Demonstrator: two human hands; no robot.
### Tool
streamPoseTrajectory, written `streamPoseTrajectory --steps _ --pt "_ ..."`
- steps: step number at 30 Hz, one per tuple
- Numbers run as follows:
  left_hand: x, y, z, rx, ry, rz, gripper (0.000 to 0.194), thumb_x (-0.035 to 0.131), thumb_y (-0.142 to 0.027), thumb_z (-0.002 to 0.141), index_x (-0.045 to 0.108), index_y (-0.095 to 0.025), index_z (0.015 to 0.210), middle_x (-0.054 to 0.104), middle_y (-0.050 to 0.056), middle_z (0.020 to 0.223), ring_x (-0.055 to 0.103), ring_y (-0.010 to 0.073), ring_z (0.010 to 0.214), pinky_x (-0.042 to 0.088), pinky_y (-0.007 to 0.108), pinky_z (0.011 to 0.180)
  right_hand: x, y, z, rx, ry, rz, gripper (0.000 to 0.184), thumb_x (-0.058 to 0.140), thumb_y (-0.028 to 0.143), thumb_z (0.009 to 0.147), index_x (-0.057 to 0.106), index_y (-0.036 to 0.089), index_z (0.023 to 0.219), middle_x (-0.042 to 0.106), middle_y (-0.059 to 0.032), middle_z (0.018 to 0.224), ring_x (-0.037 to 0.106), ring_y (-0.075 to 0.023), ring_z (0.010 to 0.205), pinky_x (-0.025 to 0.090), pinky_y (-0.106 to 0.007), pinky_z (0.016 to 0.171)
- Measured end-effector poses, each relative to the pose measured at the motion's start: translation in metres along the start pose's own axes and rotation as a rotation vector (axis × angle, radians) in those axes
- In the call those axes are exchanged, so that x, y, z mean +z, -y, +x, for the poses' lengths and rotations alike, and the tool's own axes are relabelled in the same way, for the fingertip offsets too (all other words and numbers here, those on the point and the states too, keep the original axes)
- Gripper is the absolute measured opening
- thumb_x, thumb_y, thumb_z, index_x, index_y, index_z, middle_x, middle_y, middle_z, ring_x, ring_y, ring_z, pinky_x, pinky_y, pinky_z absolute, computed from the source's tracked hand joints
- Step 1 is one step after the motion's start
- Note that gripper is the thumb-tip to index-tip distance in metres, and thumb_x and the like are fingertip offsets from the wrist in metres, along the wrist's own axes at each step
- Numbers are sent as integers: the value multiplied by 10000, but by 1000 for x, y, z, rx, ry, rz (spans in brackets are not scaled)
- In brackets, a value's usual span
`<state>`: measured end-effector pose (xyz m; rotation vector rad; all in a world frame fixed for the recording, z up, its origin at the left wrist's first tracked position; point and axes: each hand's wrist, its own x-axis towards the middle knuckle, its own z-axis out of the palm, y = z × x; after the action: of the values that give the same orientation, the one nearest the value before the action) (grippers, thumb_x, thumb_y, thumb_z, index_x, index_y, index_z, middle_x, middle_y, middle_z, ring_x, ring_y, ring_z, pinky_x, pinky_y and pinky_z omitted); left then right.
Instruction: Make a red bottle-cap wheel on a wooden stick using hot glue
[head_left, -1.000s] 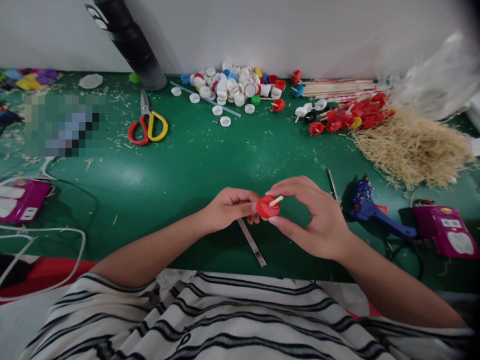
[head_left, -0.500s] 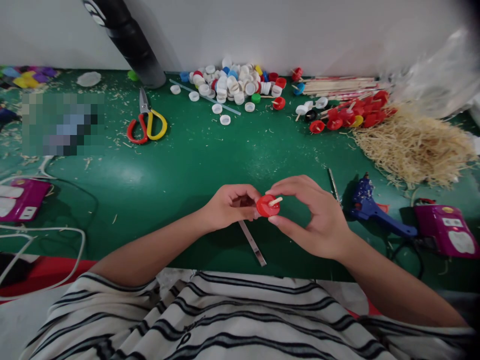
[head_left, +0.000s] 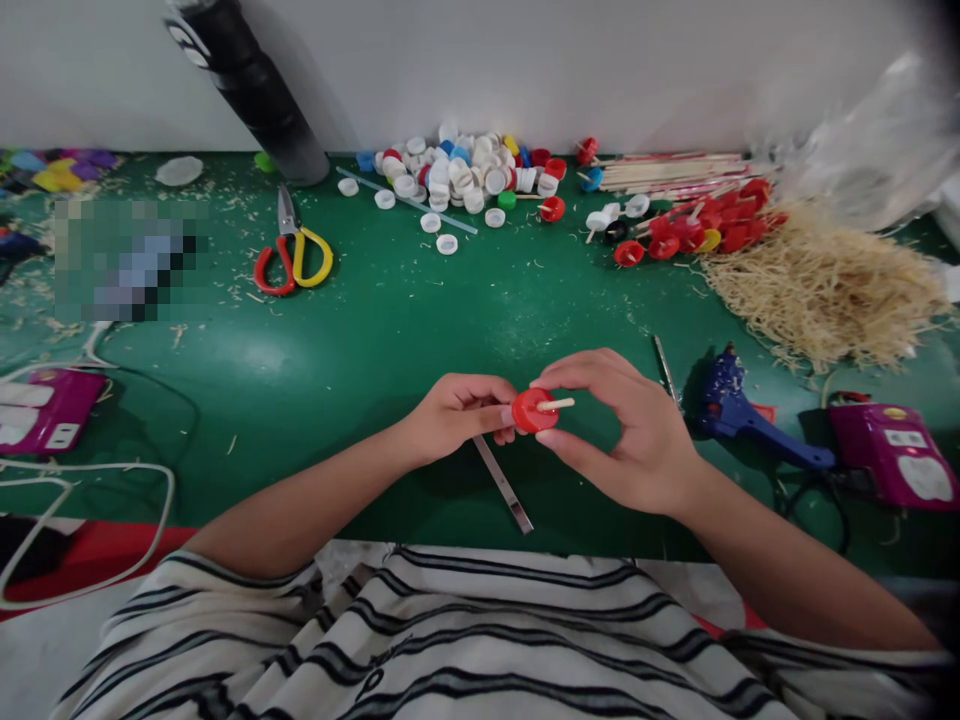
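Observation:
Both hands meet over the green table near its front edge. My right hand (head_left: 622, 430) pinches a red bottle cap (head_left: 534, 410) between thumb and forefinger. A short wooden stick (head_left: 556, 404) pokes out of the cap's middle toward the right. My left hand (head_left: 459, 415) is curled, its fingertips closed against the cap's left side. A thin metal strip (head_left: 504, 486) lies on the table just below the left hand.
At the back lie a pile of bottle caps (head_left: 459, 178), red caps with sticks (head_left: 694, 232), wooden skewers (head_left: 675, 175) and a heap of wood shavings (head_left: 821, 290). Red-and-yellow scissors (head_left: 292, 255) lie back left. A blue glue gun (head_left: 750, 425) and purple boxes (head_left: 892, 455) sit right.
The stick has tipped more to the right and sticks out further from the cap. The left fingers shifted slightly against the cap. Both hands stayed in place.

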<state>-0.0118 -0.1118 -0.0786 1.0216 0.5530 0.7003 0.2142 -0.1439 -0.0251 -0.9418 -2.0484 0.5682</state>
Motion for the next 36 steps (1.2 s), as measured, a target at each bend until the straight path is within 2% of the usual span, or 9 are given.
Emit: streamPoseTrajectory --steps 4,19,23,25,30,36 --pt "0 1 0 -17 31 10 275 866 -393 844 783 -131 858 743 44 818 687 99 713 585 217 665 0 0 -1 11 9 1 257 763 299 927 669 258 1162 781 -54 1074 726 -221 982 563 -395 892" --pt "3 -2 -1 38 75 94 297 773 -409 934 780 -117 877 748 61 812 669 92 706 570 214 678 1 -1 0 -3 9 0 242 757 306 932 660 254 1147 786 -53 1069 730 -221 977 563 -390 885" --pt "2 3 -2 64 31 91 218 865 -299 845 739 -127 887 731 25 829 662 69 722 555 190 706 1 -2 0 -3 5 -6 258 771 286 915 664 253 1148 787 -52 1066 731 -220 978 563 -385 884" --pt "1 5 -1 108 -10 94 243 897 -260 798 712 -138 896 730 14 856 671 68 749 562 193 732 1 -2 0 -3 5 -10 260 773 282 913 668 249 1149 787 -54 1068 731 -219 983 563 -383 888" --pt "1 6 2 177 -40 124 209 884 -227 801 699 -140 843 711 -4 823 661 58 735 550 178 712 2 -3 0 -7 11 -11 244 763 294 922 669 242 1141 787 -56 1069 733 -217 977 565 -387 890" --pt "2 4 2 134 -54 124 215 892 -260 789 727 -135 845 706 5 789 639 68 693 527 190 658 3 -5 -1 2 7 -6 253 766 303 915 667 249 1142 790 -53 1067 737 -225 975 568 -401 887"
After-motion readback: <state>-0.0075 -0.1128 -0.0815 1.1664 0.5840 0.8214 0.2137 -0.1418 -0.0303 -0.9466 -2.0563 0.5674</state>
